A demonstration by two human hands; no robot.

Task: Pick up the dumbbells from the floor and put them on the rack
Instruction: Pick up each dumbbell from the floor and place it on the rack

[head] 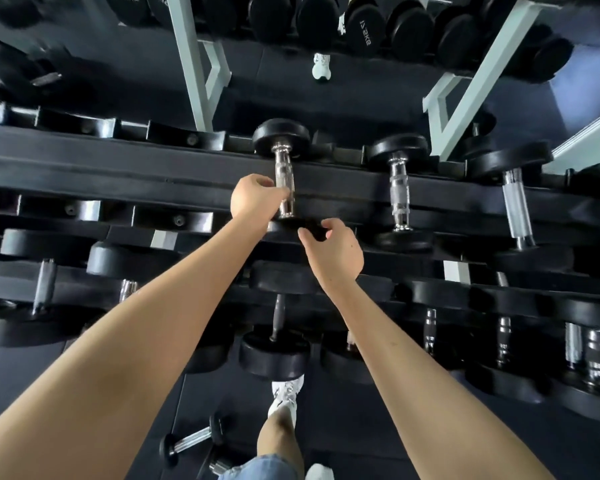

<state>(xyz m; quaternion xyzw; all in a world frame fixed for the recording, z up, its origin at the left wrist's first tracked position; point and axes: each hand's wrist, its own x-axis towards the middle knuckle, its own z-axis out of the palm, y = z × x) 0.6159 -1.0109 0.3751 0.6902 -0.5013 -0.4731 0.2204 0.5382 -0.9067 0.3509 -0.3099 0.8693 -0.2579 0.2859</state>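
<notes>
A black dumbbell with a chrome handle [282, 168] lies across the top tier of the black rack [118, 161], its far head resting at the back rail. My left hand [257, 197] grips the handle from the left. My right hand [336, 251] hovers at the dumbbell's near head, fingers loosely curled and touching or just above it; I cannot tell which. A small dumbbell [189, 439] lies on the floor near my feet, with part of another [219, 465] beside it.
More dumbbells [399, 192] fill the rack's right side and the lower tiers [274, 351]. The top tier's left cradles [184, 138] hold nothing. A mirror behind shows the white frame [191, 64]. My shoe [286, 393] stands on dark floor mats.
</notes>
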